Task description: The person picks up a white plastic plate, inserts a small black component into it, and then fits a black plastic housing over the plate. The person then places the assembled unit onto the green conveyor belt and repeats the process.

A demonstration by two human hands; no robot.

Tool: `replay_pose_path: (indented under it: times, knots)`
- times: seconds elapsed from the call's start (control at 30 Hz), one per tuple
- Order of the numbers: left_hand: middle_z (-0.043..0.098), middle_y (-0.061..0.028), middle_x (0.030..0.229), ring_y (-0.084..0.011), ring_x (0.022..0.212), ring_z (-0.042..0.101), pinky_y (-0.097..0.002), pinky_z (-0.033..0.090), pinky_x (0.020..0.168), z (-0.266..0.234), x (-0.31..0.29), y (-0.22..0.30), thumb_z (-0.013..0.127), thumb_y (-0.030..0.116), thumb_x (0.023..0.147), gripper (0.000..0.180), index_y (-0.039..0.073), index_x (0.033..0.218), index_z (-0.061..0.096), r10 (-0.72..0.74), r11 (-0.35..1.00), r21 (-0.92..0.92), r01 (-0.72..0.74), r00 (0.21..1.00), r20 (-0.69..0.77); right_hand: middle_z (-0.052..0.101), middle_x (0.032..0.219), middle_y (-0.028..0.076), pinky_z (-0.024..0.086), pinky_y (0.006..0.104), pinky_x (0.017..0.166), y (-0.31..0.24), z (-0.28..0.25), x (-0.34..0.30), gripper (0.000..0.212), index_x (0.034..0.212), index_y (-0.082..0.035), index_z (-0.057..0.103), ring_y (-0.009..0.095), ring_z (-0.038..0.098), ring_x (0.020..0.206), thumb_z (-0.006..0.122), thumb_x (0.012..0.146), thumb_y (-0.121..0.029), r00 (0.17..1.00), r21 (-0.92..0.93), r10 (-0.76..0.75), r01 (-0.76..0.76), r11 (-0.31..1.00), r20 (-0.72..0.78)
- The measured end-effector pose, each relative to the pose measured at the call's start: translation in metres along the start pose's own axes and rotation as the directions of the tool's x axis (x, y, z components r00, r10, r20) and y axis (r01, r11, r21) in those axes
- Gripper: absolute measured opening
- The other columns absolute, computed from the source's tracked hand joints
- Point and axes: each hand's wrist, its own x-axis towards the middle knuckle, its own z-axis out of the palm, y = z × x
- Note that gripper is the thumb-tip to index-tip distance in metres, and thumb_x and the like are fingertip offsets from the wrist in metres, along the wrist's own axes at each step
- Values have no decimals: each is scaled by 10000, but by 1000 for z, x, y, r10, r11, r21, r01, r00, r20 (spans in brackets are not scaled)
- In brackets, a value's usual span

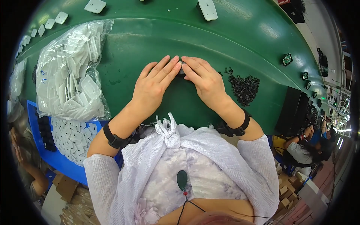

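Over the green table, my left hand [155, 80] and my right hand [206, 79] meet at their fingertips. A small dark part [182, 70] is between them, mostly covered by the fingers, so its exact kind cannot be made out. The fingers of both hands are held together and press in on it from either side. Just right of my right hand lies a heap of tiny black pieces [244, 89], with a few loose ones [228, 70] beside it.
Left stands a clear plastic bag [71, 75] of white plates. Below it, a blue tray [71, 168] holds more white plates [73, 137]. White pieces [207, 9] and circuit-board units [287, 59] lie along the far strip. A black box [292, 110] stands right; other people sit at both sides.
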Motion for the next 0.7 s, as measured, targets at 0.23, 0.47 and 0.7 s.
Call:
replay_pose_path:
  times: [0.23,0.47,0.7]
  knots:
    - [570,-142,1252,-252,1119,561,-374,427,948,13,12,3,656,68,737,506,24,1232,562,-39,999,25,41,996,-84,642,1113,91,521,304,805,4,-19,17,247,1030,-12,621,252,618,977,672,789,-31,987,175,136,-148,973,82]
    - [693,-86,864,-123,778,636,-239,493,703,13,23,16,659,170,881,289,-54,1059,617,-555,220,-854,472,781,288,578,1194,90,423,282,948,1,-27,11,451,1299,-2,489,137,555,1062,641,893,-126,821,879,499,-426,215,276]
    - [684,-105,916,-127,801,641,-255,506,717,7,28,31,649,195,890,293,-48,1051,617,-492,101,-897,430,805,331,594,1125,79,457,265,890,-3,-30,12,421,1266,17,507,135,572,1024,649,877,-59,838,798,532,-403,449,124]
